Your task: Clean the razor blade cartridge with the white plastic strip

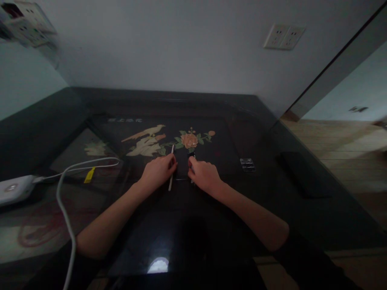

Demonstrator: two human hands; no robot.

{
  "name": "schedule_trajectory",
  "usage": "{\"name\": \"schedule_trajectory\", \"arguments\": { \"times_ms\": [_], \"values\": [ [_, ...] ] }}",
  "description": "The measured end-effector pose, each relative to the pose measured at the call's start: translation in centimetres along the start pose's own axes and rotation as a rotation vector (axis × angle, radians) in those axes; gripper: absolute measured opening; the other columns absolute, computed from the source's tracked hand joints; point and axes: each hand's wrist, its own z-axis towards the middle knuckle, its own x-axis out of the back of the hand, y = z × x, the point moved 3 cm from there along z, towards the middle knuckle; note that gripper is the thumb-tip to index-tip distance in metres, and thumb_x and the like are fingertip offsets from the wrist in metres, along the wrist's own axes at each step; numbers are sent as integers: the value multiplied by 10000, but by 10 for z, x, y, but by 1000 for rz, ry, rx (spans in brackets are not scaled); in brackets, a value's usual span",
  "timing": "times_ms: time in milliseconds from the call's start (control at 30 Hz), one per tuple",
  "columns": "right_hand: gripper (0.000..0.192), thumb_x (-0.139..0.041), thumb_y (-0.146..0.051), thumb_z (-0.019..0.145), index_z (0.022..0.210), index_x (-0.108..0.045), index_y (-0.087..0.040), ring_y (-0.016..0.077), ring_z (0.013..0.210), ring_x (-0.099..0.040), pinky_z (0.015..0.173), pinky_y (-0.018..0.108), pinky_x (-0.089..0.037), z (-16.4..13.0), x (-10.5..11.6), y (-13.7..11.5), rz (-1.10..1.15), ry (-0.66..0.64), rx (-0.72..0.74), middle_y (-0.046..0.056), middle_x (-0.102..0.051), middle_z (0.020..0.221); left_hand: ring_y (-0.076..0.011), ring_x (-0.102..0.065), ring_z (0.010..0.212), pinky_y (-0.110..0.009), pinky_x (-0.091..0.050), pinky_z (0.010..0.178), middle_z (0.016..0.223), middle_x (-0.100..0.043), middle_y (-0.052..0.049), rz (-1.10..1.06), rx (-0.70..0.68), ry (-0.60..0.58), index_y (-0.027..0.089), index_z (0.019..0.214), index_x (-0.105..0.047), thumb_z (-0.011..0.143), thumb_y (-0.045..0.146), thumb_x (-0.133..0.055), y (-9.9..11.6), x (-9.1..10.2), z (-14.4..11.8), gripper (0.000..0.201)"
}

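Observation:
My left hand rests on the dark glass table and grips a thin white stick that points away from me. My right hand lies a little to its right, fingers curled around something small and dark that I cannot make out. Between the two hands sits a small dark flat object. Just beyond them, under the glass, is an inlaid picture of a bird and a pink flower.
A white cable runs from a white device at the left edge toward me, with a yellow tag. A small clear ridged piece and a dark flat slab lie to the right. Wall sockets are behind.

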Motion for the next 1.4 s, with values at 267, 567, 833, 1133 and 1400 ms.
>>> {"name": "schedule_trajectory", "arguments": {
  "times_ms": [267, 567, 833, 1133, 1400],
  "values": [
    [166, -524, -355, 923, 971, -583, -207, 188, 672, -613, 582, 292, -361, -9, 35, 60, 75, 109, -59, 46, -673, 797, -229, -671, 741, -276, -374, 562, 823, -712, -36, -6, 0, 21, 237, 979, -580, 925, 332, -461, 2, 5, -1, 162],
    [384, -784, -389, 677, 992, -641, -222, 193, 729, -572, 644, 303, -453, -28, 54, 194, 90, 60, -27, 41, -567, 892, -214, -652, 684, -271, -358, 555, 737, -681, -8, -41, -26, 63, 238, 1010, -595, 926, 304, -461, 8, 9, -3, 172],
    [504, -811, -264, 618, 1083, -618, -244, 218, 824, -625, 685, 301, -474, -35, 48, 205, 9, -84, -158, 40, -578, 955, -198, -645, 744, -286, -418, 654, 859, -681, -29, -87, -162, 101, 219, 1044, -605, 925, 282, -468, 11, 4, -3, 192],
    [344, -759, -353, 727, 1016, -616, -234, 225, 776, -635, 647, 314, -444, -26, 37, 176, -28, -3, -111, 46, -616, 922, -235, -586, 1131, -378, -370, 948, 1175, -646, -75, -155, -624, 50, 216, 1168, -609, 915, 293, -600, 29, 3, -13, 265],
    [390, -727, -320, 795, 1151, -592, -234, 259, 969, -651, 782, 366, -510, -21, 13, 104, 135, 92, 98, 81, -609, 1148, -275, -549, 1223, -438, -307, 998, 1357, -612, -78, -91, -650, 36, 248, 1222, -593, 834, 397, -720, 28, -5, -15, 435]
  ]
}}
